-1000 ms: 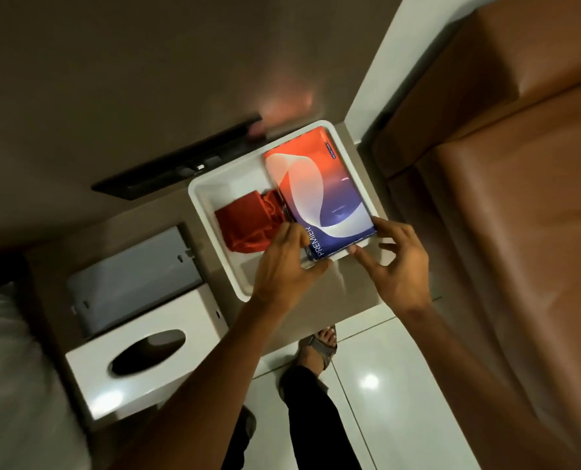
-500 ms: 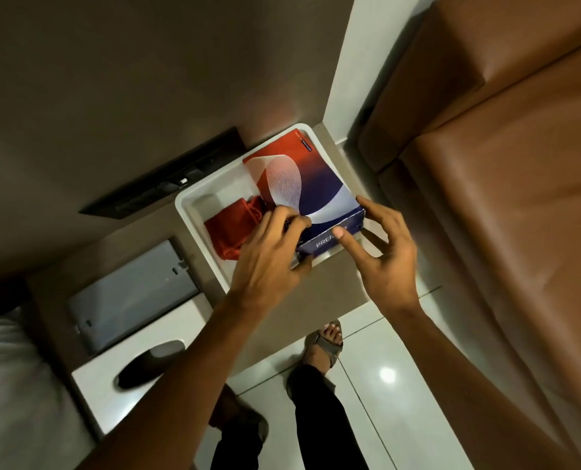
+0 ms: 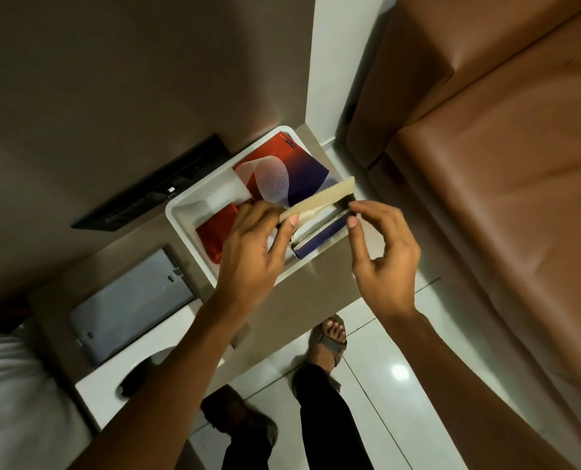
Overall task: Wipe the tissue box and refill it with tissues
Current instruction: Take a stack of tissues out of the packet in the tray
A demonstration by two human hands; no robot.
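Observation:
A red, white and blue tissue carton (image 3: 282, 174) lies in a white tray (image 3: 180, 228), with its near end flap (image 3: 319, 198) folded up and showing beige cardboard. White tissues (image 3: 316, 217) show inside the opening. My left hand (image 3: 248, 259) pinches the flap's left end. My right hand (image 3: 384, 252) has thumb and forefinger at the flap's right end. A red cloth (image 3: 214, 235) lies in the tray to the left, partly under my left hand. The white tissue box cover (image 3: 102, 391), with an oval slot, stands at lower left, partly behind my left forearm.
A grey flat panel (image 3: 129, 310) lies between the cover and the tray on the beige table (image 3: 316, 290). A brown sofa (image 3: 485, 181) fills the right side. A black fixture (image 3: 146, 195) sits on the wall. Sandalled feet (image 3: 326, 340) stand on the glossy floor.
The carton's near end was closed; its flap is now lifted open and tissues show. Both hands rose slightly with the flap.

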